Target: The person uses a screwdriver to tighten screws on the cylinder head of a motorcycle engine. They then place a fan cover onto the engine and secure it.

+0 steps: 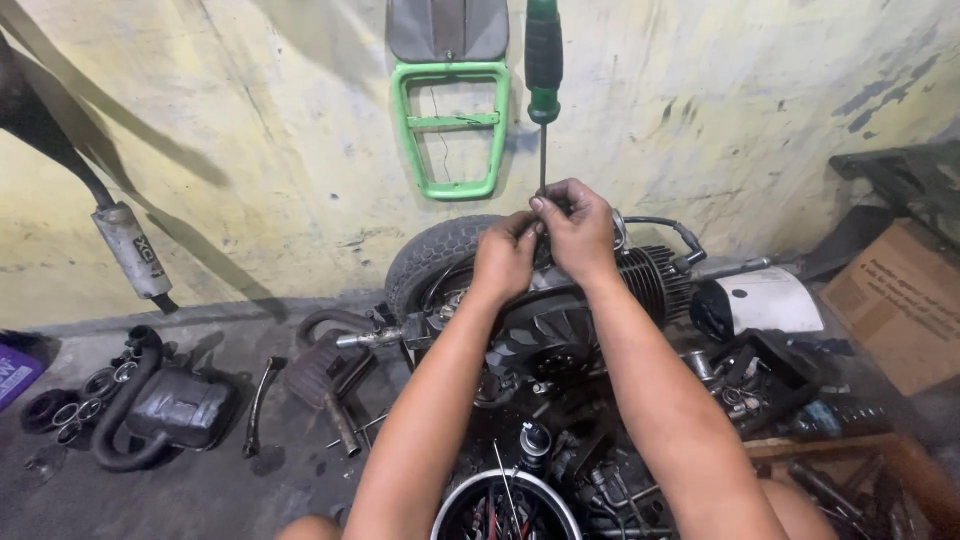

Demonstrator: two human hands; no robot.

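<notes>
Muffler [132, 250] hanging far left, by the wall. Black hose [125, 405] and rings [70, 412] lying on the floor below. Bent lever [258, 405] next, then a dark pedal part [325, 375]. Tyre [440, 255] standing behind the engine [560, 330], in the middle. Left hand [505, 258] up over the engine, fingers pinched on the thin metal shaft of the screwdriver [543, 90]. Right hand [578, 228] touching the left one, pressed close, fingers also closed around that same shaft. Both hands together, clamped low on the tool. Screwdriver standing straight up and down: green and black handle on top, near the green frame [450, 130] on the wall, tip pointing down into the engine, hidden by fingers. White round cover [765, 300] to the right. Cardboard box [905, 300] far right, with a wooden tray [850, 470] of small metal bits below.
</notes>
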